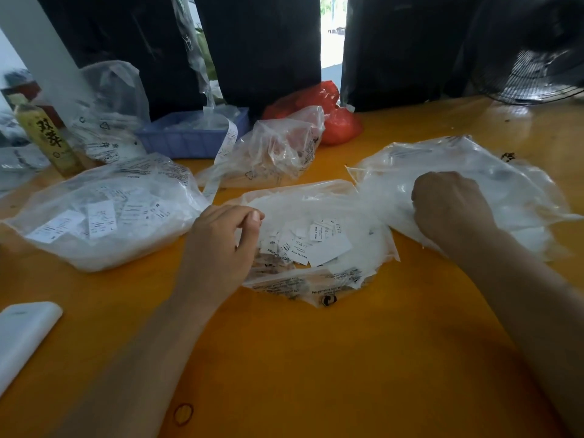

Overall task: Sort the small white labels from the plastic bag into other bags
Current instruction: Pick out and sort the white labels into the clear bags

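I work at an orange desk (316, 358) with black sheeting (268, 42) hanging behind its far edge and daylight showing through a gap in it. A black fan (534, 74) stands at the far right corner. The middle bag (316, 279) lies open in front of me, and the small white labels (306, 241) sit in a loose heap inside it. My left hand (221, 245) rests at that bag's left rim, fingers curled with thumb and fingertips pressed together; whether they pinch the plastic or a label I cannot tell. My right hand (448, 207) is closed into a fist inside the right bag (474, 172), bunching its plastic. The left bag (104, 210), near the left edge, holds larger printed tags. Behind it stand a yellow bottle (47, 140) and a blue tray (192, 134); a crumpled clear bag (278, 147) and a red bag (328, 115) lie toward the far edge. A white box (22, 336) sits at the near left edge, and a rubber band (183, 414) lies near me.
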`<act>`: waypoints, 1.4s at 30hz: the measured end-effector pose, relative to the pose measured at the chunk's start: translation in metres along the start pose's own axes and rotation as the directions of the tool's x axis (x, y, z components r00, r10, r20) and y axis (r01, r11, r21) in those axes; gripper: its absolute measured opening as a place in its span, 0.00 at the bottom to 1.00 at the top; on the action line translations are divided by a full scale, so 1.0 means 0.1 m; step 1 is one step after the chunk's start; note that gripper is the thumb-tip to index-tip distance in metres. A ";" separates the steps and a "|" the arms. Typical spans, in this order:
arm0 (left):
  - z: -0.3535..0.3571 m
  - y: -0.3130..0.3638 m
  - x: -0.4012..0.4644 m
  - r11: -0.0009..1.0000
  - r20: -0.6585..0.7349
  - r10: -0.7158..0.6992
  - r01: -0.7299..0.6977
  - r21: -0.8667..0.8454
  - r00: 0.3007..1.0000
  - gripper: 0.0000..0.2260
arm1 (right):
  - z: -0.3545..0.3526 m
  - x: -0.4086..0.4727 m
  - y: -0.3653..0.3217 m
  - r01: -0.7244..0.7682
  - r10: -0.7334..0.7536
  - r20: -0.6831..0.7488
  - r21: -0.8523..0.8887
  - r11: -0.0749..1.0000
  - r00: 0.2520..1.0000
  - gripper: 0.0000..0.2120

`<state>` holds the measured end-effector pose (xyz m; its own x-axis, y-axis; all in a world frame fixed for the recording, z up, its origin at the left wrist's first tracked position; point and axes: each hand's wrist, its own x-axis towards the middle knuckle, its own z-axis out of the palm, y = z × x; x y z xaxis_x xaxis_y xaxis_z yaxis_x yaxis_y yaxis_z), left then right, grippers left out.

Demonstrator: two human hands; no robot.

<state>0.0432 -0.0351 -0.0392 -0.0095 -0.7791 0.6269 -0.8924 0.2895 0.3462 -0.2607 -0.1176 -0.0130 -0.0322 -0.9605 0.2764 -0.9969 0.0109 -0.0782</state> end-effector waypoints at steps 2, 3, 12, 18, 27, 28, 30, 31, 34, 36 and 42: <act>0.00 -0.01 0.00 1.000 0.004 -0.015 0.015 -0.019 1.000 0.12 | -0.02 -0.03 0.00 -0.001 0.001 -0.011 0.007 1.000 1.000 0.12; 0.00 -0.01 -0.01 0.999 0.007 -0.020 0.020 -0.026 1.000 0.12 | -0.03 -0.05 0.00 -0.002 0.002 -0.011 0.019 1.000 1.000 0.13; 0.02 0.06 -0.03 1.000 0.024 -0.005 0.006 -0.029 1.000 0.11 | -0.15 -0.13 -0.04 -0.102 0.105 0.148 -0.026 0.994 0.983 0.14; 0.03 0.06 -0.03 1.000 0.037 -0.001 0.002 -0.019 0.999 0.13 | -0.15 -0.09 -0.02 -0.074 0.074 0.069 -0.012 0.997 0.995 0.15; 0.05 0.05 -0.04 0.999 0.041 0.041 -0.040 -0.025 0.998 0.12 | -0.14 -0.07 0.02 -0.101 0.114 0.184 -0.080 0.992 0.976 0.15; 0.05 0.04 -0.04 0.999 0.045 0.041 -0.040 -0.027 0.998 0.11 | -0.14 -0.07 0.03 -0.098 0.110 0.179 -0.078 0.992 0.978 0.16; 0.05 0.04 -0.04 0.999 0.050 0.037 -0.036 -0.027 0.998 0.10 | -0.12 -0.06 0.04 -0.084 0.093 0.157 -0.060 0.995 0.983 0.15; 0.04 0.05 -0.04 0.999 0.050 0.037 -0.035 -0.028 0.998 0.10 | -0.11 -0.06 0.04 -0.074 0.079 0.144 -0.043 0.996 0.986 0.15; 0.04 0.06 -0.04 0.999 0.034 0.039 -0.038 -0.032 0.999 0.12 | -0.12 -0.06 -0.01 -0.049 0.048 0.121 0.004 0.999 0.992 0.10; 0.04 0.07 -0.04 0.998 0.016 0.048 -0.048 -0.032 0.999 0.13 | -0.14 -0.09 -0.03 -0.023 0.022 0.117 0.012 1.000 0.993 0.10; 0.05 0.06 -0.06 0.999 0.084 0.032 -0.029 -0.030 0.996 0.15 | -0.24 -0.19 -0.07 0.066 -0.060 0.082 -0.068 0.996 0.995 0.17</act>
<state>0.0360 -0.0315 -0.0443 -0.0759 -0.8136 0.5765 -0.8776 0.3290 0.3487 -0.2549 -0.0931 0.0054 0.0336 -0.9789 0.2014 -0.9994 -0.0332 0.0052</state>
